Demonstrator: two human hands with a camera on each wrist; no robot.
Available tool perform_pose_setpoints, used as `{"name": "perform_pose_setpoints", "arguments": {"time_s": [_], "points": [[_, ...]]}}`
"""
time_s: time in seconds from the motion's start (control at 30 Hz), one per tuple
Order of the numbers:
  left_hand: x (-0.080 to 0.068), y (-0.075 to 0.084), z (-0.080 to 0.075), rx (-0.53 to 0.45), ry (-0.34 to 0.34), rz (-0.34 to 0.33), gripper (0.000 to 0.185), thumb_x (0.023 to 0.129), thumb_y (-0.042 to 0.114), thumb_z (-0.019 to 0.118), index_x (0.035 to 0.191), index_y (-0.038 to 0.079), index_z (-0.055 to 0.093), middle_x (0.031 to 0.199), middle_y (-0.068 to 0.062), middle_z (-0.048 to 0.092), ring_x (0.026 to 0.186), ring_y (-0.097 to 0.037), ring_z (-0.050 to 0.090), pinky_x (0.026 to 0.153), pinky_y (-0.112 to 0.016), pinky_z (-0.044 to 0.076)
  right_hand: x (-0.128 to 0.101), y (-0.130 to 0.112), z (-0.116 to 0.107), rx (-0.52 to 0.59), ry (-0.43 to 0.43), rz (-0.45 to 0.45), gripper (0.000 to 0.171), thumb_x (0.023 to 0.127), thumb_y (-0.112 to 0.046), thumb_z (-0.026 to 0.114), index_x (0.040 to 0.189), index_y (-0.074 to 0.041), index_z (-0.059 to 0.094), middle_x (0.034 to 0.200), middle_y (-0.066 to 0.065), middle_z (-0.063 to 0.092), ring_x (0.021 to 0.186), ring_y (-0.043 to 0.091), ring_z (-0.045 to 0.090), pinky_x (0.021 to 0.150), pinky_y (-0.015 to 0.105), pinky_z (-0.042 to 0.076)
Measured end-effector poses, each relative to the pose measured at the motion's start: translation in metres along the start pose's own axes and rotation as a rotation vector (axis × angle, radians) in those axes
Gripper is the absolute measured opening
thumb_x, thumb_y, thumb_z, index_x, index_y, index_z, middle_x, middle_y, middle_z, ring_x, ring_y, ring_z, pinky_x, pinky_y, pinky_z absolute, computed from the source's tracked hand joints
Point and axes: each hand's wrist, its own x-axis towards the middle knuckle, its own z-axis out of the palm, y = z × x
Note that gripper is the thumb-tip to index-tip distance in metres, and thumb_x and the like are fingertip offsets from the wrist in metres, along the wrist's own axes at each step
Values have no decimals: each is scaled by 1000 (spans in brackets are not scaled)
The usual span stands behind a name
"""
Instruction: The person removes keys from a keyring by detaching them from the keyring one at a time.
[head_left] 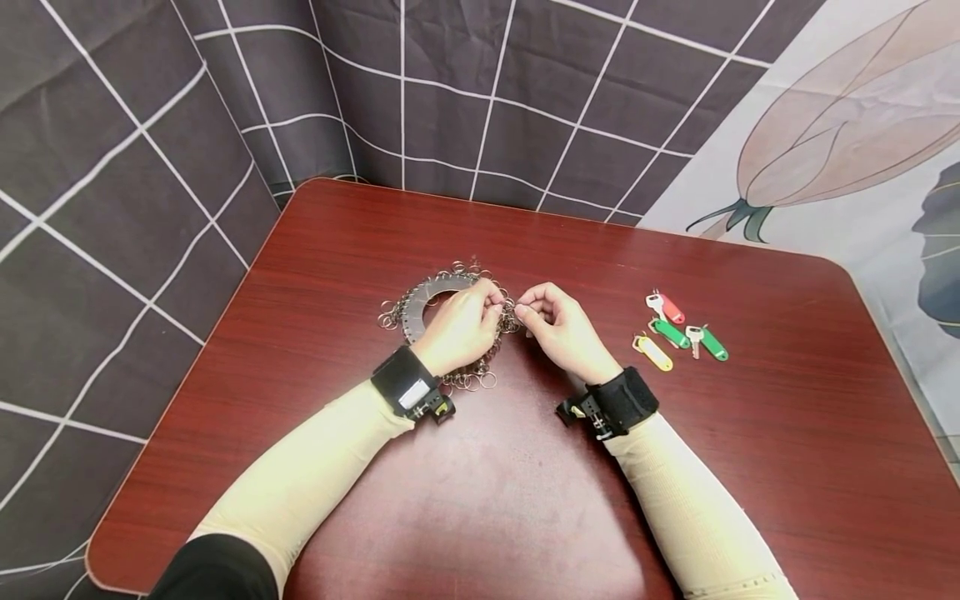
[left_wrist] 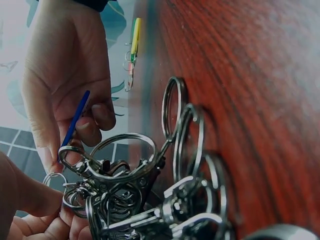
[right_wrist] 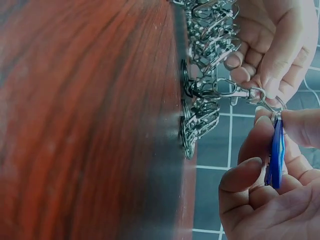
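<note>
Two hands: left hand [head_left: 457, 329] pinches a clasp on the ring disc [head_left: 427, 302]; right hand [head_left: 562, 329] pinches a blue key tag [right_wrist: 275, 155] at that clasp.
Tabletop [head_left: 525, 467]: glossy red-brown wood; four coloured tags [head_left: 678, 333] lie right.
Room: grey grid cloth [head_left: 135, 167] behind.

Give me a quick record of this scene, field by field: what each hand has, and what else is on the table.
left hand: pinches a clip on the metal key-ring disc
right hand: holds a blue key tag at that clip
surface: red-brown table
off to the right: coloured key tags, red, green, yellow, lying untouched
</note>
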Motion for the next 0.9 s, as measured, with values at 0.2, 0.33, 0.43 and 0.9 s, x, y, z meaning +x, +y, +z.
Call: {"name": "perform_pose_setpoints", "arguments": {"time_s": [0.2, 0.33, 0.43, 0.9], "points": [[1, -1, 2, -6, 26, 12, 8, 94, 10, 54, 101, 10, 57, 85, 0, 58, 73, -14, 56, 65, -28, 46, -5, -22, 0, -7, -8, 43, 14, 95, 0, 56, 104, 9, 55, 87, 34, 59, 74, 51, 53, 57, 20, 42], [1, -1, 2, -25, 40, 11, 12, 93, 10, 52, 104, 10, 57, 84, 2, 58, 71, -11, 56, 64, -26, 47, -8, -34, -1, -20, -8, 54, 13, 94, 0, 57, 102, 10, 55, 88, 34, 60, 75, 51, 55, 59, 19, 43], [0, -1, 1, -40, 51, 2, 13, 92, 11, 52, 105, 11, 56, 83, 3, 58, 71, -10, 55, 63, -25, 46, -9, -36, -1, -23, -8, 48, 12, 94, -1, 57, 102, 9, 56, 87, 34, 60, 74, 50, 54, 57, 19, 41], [2, 0, 1, -39, 7, 35, 12, 90, 8, 55, 101, 10, 60, 81, 4, 59, 73, -9, 56, 64, -25, 46, -9, -35, -2, -89, 53, -5, 10, 94, -1, 59, 99, 8, 58, 82, 31, 60, 72, 43, 55, 59, 20, 41]]}}
